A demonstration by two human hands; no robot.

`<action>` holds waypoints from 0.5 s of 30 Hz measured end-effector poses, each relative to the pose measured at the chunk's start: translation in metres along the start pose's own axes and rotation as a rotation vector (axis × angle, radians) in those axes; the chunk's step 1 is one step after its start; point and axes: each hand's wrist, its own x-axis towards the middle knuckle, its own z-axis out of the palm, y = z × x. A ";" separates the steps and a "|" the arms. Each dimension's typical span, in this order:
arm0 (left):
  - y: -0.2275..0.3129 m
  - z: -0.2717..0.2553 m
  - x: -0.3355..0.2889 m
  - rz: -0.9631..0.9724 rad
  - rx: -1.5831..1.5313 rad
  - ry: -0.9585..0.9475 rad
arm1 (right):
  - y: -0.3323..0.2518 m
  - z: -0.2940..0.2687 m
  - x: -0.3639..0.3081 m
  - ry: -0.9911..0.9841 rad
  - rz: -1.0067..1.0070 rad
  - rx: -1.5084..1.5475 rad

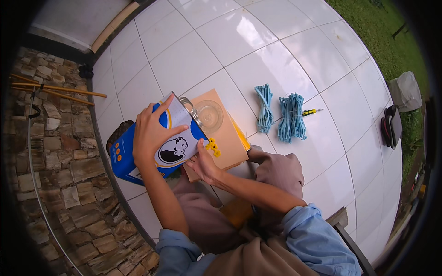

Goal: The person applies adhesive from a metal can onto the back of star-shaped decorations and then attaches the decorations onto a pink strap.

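Hands (153,131) hold smooth, boxy container (182,117).

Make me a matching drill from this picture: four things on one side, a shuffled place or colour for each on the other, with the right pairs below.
Things:
1. Tin
2. Glass dish
3. Screwdriver
4. Bundles

Places and colours:
A. On the brown board
B. Pale blue
C. Touched by the left hand and the right hand
D. Yellow and black handle

Right pairs: 1-C, 2-A, 3-D, 4-B
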 end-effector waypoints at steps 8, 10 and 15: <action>0.006 -0.002 0.004 -0.035 0.026 -0.045 | -0.001 0.003 0.002 0.027 -0.022 0.022; 0.008 -0.001 0.006 -0.016 0.023 -0.022 | -0.005 0.002 0.003 0.032 -0.025 0.018; -0.003 0.000 0.007 -0.005 -0.030 0.041 | -0.010 0.002 0.009 -0.006 -0.048 -0.016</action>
